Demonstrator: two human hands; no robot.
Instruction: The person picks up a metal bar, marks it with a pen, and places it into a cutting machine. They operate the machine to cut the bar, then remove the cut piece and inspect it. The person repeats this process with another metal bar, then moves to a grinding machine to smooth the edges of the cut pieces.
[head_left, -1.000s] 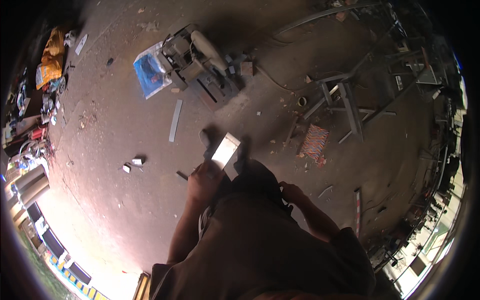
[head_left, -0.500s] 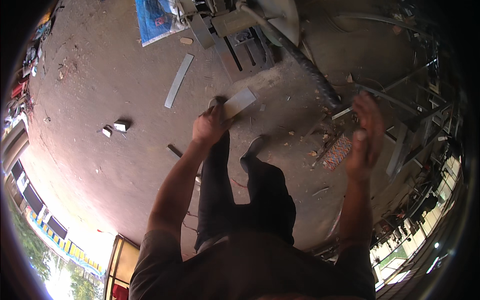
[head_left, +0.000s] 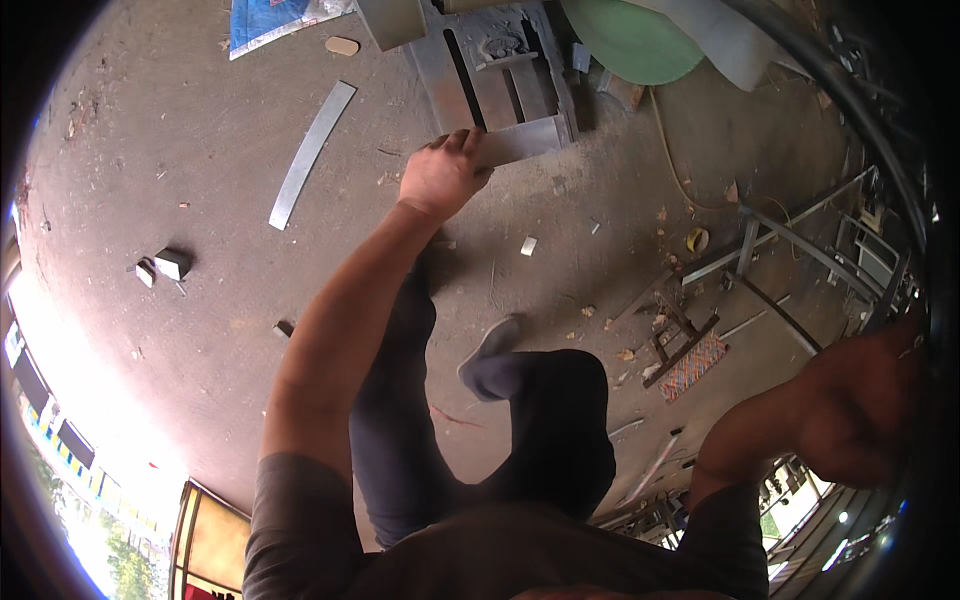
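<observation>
My left hand (head_left: 443, 175) grips one end of a short flat metal plate (head_left: 525, 142), fingers over its top. The plate lies across the near edge of a slotted grey machine base (head_left: 470, 90). Over that base, at the upper right, are a green disc-shaped part (head_left: 640, 45) and a pale guard (head_left: 715, 40). A long dark lever (head_left: 885, 130) curves from there down the right rim. My right hand (head_left: 870, 400) is large and blurred at the lever's lower end, fingers curled around it; part of the grip is lost in the dark rim.
A long metal strip (head_left: 312, 155) lies on the floor to the left, with two small blocks (head_left: 172, 264) farther out. A blue sack (head_left: 275, 22) is at the top. At right stand a metal frame (head_left: 810, 250) and a low stool with a woven seat (head_left: 693, 368).
My left hand has carried the plate forward onto the machine base. My right hand has gone from open to curled, out at the right rim, and the lever has swung up toward me.
</observation>
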